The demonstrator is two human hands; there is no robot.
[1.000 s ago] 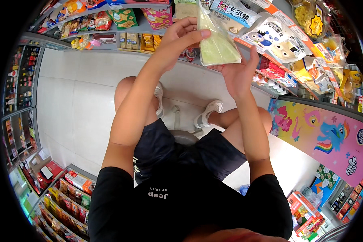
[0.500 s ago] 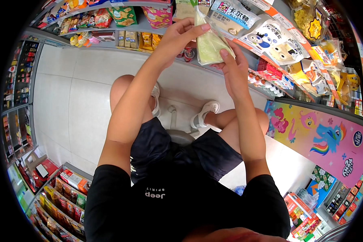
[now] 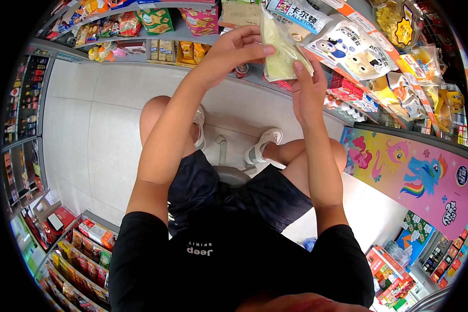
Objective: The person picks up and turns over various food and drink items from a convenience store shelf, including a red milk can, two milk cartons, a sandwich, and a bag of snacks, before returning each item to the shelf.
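Observation:
Between my hands is a clear plastic package (image 3: 285,56) with something pale green inside, roughly triangular. My left hand (image 3: 239,54) grips its left side, thumb lying across the front and fingers behind. On its lower right corner, my right hand (image 3: 308,86) pinches it, thumb in front. The package is held up in front of the shelf, overlapping a bagged snack with blue and white print (image 3: 301,18). Close to my right hand stands a white pouch with cartoon eyes (image 3: 346,49).
Shelves (image 3: 244,36) of packaged snacks curve around the far side. A pink and yellow cartoon panel (image 3: 411,177) stands on the right. A snack rack (image 3: 83,249) is at lower left. I sit on a low grey stool (image 3: 231,176) over pale floor tiles (image 3: 114,119).
Both hands have shifted slightly right with the package. It has turned a little, so its top edge looks broader and its narrow tip no longer shows.

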